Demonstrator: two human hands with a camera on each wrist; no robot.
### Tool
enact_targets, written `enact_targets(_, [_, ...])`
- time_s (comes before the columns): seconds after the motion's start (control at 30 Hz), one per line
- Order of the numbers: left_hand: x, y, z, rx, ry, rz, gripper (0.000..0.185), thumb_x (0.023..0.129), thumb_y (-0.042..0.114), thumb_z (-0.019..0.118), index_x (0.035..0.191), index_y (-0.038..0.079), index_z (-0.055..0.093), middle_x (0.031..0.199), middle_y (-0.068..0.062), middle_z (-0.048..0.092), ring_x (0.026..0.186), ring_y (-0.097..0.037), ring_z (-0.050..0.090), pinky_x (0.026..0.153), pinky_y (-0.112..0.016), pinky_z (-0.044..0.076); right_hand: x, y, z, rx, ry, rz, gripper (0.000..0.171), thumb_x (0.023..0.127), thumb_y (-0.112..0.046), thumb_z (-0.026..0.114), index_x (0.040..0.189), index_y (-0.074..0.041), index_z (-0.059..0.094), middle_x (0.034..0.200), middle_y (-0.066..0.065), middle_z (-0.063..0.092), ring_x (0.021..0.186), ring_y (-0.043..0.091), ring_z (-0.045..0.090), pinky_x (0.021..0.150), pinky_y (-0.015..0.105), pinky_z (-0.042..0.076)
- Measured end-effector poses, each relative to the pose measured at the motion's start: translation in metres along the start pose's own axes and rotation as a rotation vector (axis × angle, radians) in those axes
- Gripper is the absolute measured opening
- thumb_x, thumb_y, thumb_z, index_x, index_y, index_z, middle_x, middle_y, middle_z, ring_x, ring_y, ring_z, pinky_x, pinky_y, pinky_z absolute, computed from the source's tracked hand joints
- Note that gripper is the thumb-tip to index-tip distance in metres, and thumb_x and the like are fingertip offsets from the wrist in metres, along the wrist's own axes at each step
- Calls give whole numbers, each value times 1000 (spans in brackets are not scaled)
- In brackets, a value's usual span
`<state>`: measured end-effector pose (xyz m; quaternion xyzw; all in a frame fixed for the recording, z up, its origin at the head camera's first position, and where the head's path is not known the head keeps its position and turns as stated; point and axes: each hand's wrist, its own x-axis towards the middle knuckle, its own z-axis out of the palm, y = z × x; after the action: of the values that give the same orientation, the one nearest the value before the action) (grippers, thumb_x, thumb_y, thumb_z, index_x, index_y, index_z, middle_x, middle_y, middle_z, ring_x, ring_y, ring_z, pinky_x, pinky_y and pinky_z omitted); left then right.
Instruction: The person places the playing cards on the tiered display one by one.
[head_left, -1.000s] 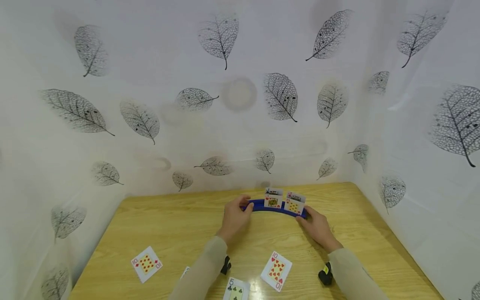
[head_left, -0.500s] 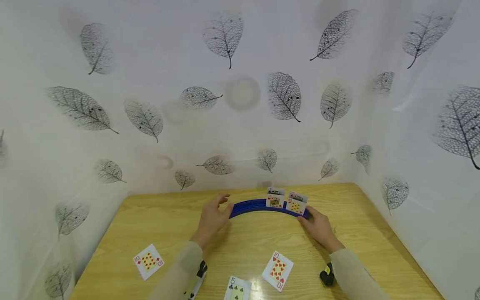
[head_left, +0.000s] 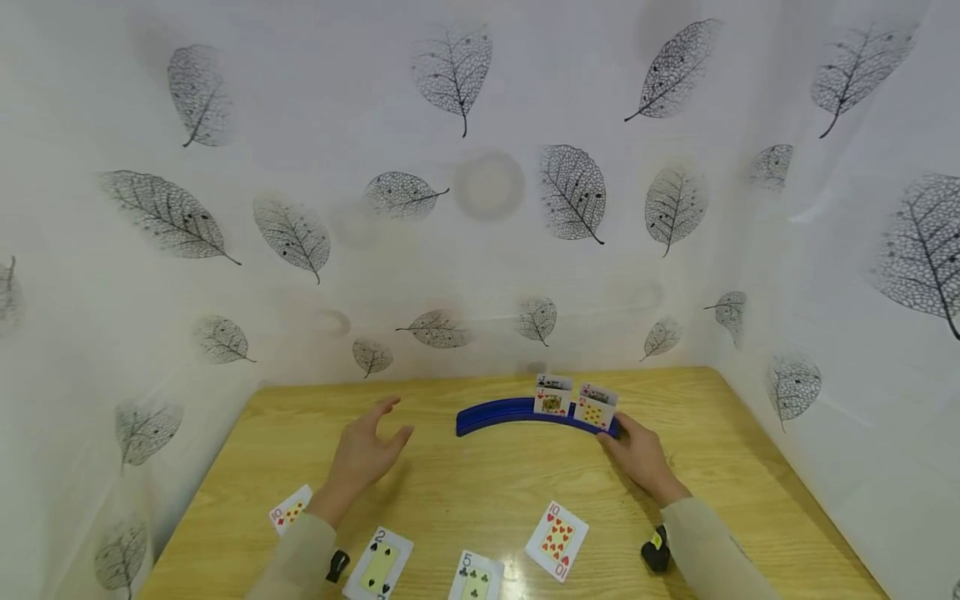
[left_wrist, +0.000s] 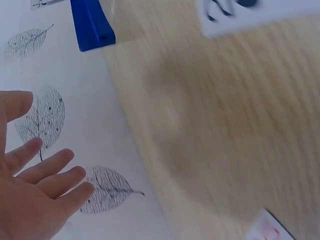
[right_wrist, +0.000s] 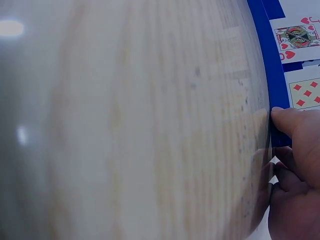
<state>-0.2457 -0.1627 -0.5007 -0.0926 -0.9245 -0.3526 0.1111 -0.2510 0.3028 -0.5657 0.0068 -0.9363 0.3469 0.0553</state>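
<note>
The scene is seen from above and behind by the head camera, faced forward and down over the wooden table [head_left: 495, 492] toward the leaf-printed backdrop. The tabletop is viewed at close range from each wrist. The curved blue card holder [head_left: 517, 411] is shared by all three views [left_wrist: 91, 25] [right_wrist: 272, 65].

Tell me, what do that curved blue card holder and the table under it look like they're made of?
The blue card holder looks like moulded plastic: even saturated colour, smooth faces, crisp squared end in the left wrist view. The table shows pale wood grain with a glossy reflection near the front edge, so probably laminate or varnished wood; which one cannot be told.
</note>
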Motion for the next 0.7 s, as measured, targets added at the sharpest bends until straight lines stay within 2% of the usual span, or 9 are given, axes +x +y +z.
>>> enact_targets(0.03, [-3,-4,-5,6,-11,-15,57,99,34,75,149,12,57,142,-26,65,90,-48,72,87,-60,59,0,0,0,1,-2,1,57,105,-27,67,149,6,52,136,31,66,128,49,63,108,62,51])
enact_targets(0.1, [-11,-11,-14,27,-29,-39,60,100,35,74,151,11,54,145,-26,62,106,-49,71,95,-63,57,0,0,0,4,-2,3,58,105,-28,67,149,6,51,137,31,65,129,49,63,108,63,51])
enact_targets(0.13, [-15,-15,-18,47,-31,-46,61,100,36,73,152,11,53,147,-26,61,118,-50,68,101,-64,54,0,0,0,7,-2,3,58,105,-28,67,150,6,51,137,31,65,129,49,63,108,63,51])
enact_targets(0.2, [-24,-24,-26,73,-34,-53,63,100,36,73,153,9,52,150,-27,58,131,-52,60,106,-66,51,0,0,0,10,1,-1,59,105,-28,67,150,6,51,137,32,66,128,49,63,108,63,51])
enact_targets(0.4, [-50,-49,-48,159,-12,-23,66,100,39,72,152,4,51,149,-30,57,136,-60,51,112,-78,36,1,0,1,0,22,-27,58,104,-29,68,147,7,53,134,31,67,125,50,64,105,64,52])
enact_targets(0.53, [-67,-64,-59,200,-13,-23,68,98,42,74,150,3,52,145,-31,60,134,-67,47,108,-87,27,1,1,1,-1,17,-14,58,104,-30,68,148,6,53,135,31,66,127,50,63,106,65,51])
enact_targets(0.7, [-85,-80,-73,254,-30,-56,72,96,44,76,149,1,52,138,-30,65,129,-71,48,97,-94,27,1,0,1,1,10,-9,59,105,-29,67,149,7,51,136,32,65,128,50,63,107,64,51])
